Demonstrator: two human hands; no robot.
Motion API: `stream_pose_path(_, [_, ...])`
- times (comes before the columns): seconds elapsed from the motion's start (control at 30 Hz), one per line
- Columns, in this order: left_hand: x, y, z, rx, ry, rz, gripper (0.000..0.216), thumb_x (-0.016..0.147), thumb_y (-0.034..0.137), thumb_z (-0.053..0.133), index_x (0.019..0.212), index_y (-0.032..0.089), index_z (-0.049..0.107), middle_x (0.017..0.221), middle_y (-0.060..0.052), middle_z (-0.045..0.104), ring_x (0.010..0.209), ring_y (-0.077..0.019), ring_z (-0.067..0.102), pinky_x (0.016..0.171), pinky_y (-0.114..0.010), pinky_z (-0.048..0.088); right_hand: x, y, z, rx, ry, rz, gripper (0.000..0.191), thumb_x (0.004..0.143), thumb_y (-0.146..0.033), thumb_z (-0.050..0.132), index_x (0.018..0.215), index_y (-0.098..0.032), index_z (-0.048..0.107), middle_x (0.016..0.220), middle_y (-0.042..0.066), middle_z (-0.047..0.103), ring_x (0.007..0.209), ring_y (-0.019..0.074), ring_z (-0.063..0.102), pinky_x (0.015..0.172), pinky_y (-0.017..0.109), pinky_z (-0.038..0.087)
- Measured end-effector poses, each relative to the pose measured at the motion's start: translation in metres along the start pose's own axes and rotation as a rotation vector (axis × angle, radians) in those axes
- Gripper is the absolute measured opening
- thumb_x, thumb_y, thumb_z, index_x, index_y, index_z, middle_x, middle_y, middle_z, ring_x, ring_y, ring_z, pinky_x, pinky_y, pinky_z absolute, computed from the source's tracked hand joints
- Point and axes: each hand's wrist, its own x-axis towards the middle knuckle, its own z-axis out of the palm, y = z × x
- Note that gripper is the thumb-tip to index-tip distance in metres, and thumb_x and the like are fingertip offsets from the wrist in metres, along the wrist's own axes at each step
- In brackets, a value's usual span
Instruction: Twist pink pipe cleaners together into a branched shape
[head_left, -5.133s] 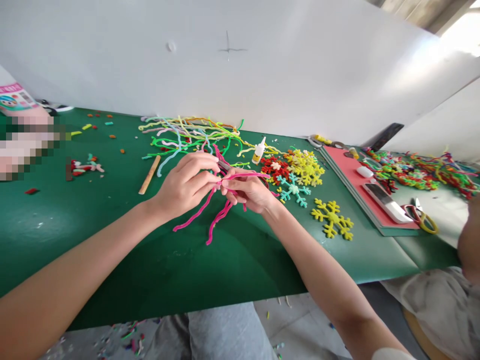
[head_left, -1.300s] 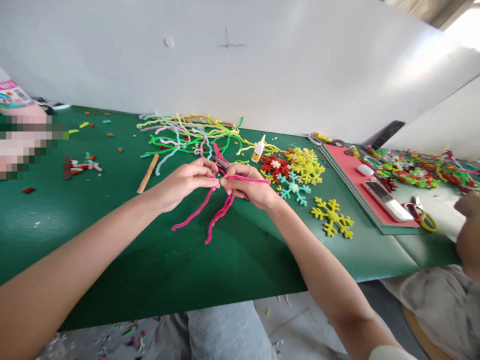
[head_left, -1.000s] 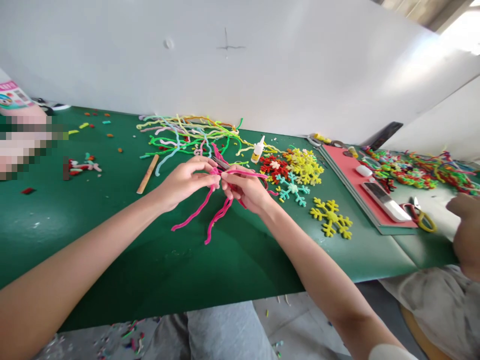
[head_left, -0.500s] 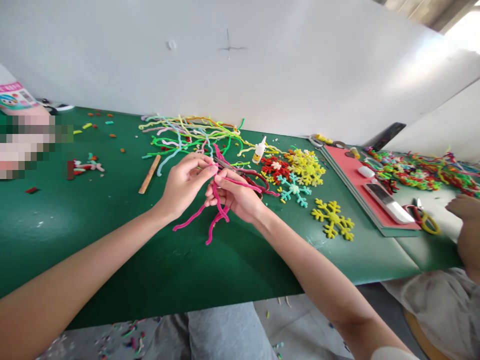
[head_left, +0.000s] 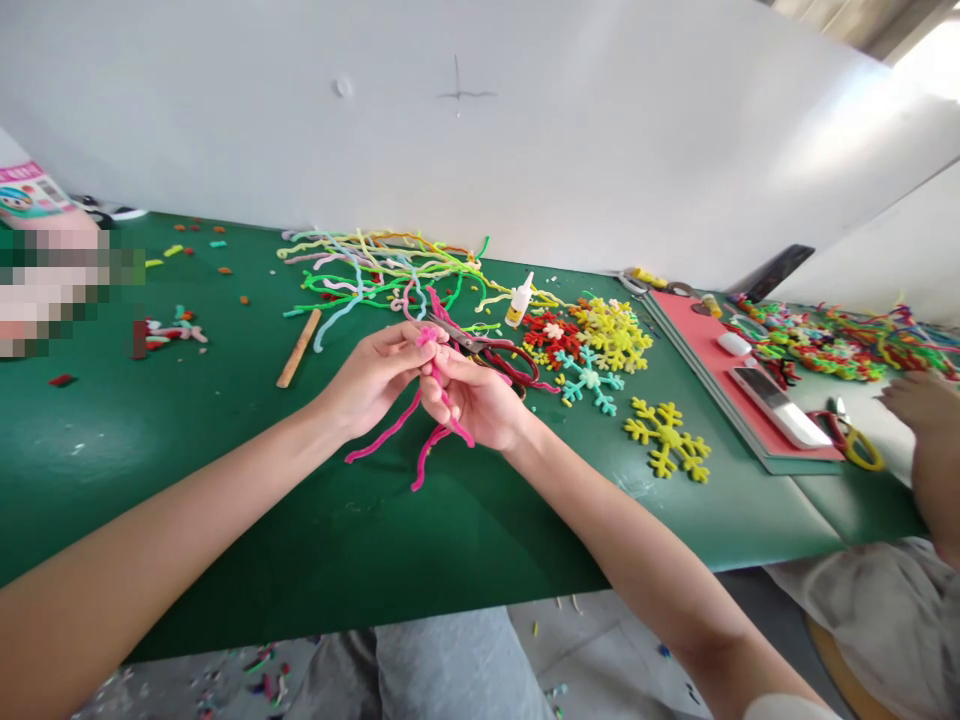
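Observation:
Between my fingertips is a pink pipe cleaner, with a small looped part showing at the top. My left hand pinches the looped part from the left. From the right, my right hand grips the same piece just below, and one end hangs under its fingers. More pink pipe cleaners lie on the table beneath and behind both hands. Right behind my right hand lie dark red-handled scissors, partly covered by it. A white glue bottle stands a little farther back.
Loose coloured pipe cleaners lie along the wall. A wooden stick is left of my hands. Yellow, teal and red snowflake shapes lie to the right, before a red folder. Another person's hand is at far right.
The pink strand that stuck out rightward over my right hand now points down below the fingers. A small loop shows at my fingertips. My right hand has turned slightly, uncovering more of the scissors.

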Motion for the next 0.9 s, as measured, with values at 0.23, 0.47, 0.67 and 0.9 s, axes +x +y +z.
stream_pose_path(0.23, [0.003,-0.003,-0.007,0.126,0.02,0.115,0.022,0.07,0.032,0.079,0.066,0.018,0.064,0.108,-0.007,0.064,0.096,-0.0224,0.065,0.074,-0.036,0.056,-0.003,-0.01,-0.004,-0.147,0.03,0.089,0.017,0.088,-0.033,0.062,0.085,-0.018,0.056,0.071,-0.001,0.065,0.057,0.0099,0.062,0.055,0.02,0.052])
stream_pose_path(0.47, [-0.003,0.012,-0.004,0.697,0.255,0.696,0.016,0.078,0.018,0.071,0.068,0.02,0.059,0.087,-0.002,0.066,0.092,-0.0198,0.065,0.086,-0.039,0.052,-0.002,-0.03,-0.023,-0.389,0.758,-0.455,0.026,0.076,-0.038,0.074,0.088,-0.021,0.057,0.077,-0.002,0.063,0.071,0.0096,0.063,0.071,0.022,0.052])
stream_pose_path(0.67, [-0.01,0.014,-0.008,1.109,0.287,0.947,0.016,0.077,0.013,0.067,0.071,0.024,0.057,0.087,0.0,0.066,0.084,-0.0182,0.064,0.077,-0.034,0.05,-0.009,-0.022,0.005,-0.644,0.451,-0.361,0.041,0.092,-0.049,0.042,0.064,-0.02,0.051,0.051,-0.001,0.051,0.046,0.0105,0.047,0.045,0.023,0.034])
stream_pose_path(0.9, [-0.009,0.009,-0.01,1.245,0.151,0.774,0.009,0.077,0.021,0.064,0.07,0.023,0.06,0.087,-0.003,0.067,0.077,-0.0203,0.064,0.071,-0.034,0.049,-0.007,-0.007,0.016,-0.516,0.224,-0.098,0.036,0.092,-0.038,0.042,0.061,-0.019,0.044,0.043,-0.004,0.041,0.038,0.0084,0.038,0.04,0.022,0.025])
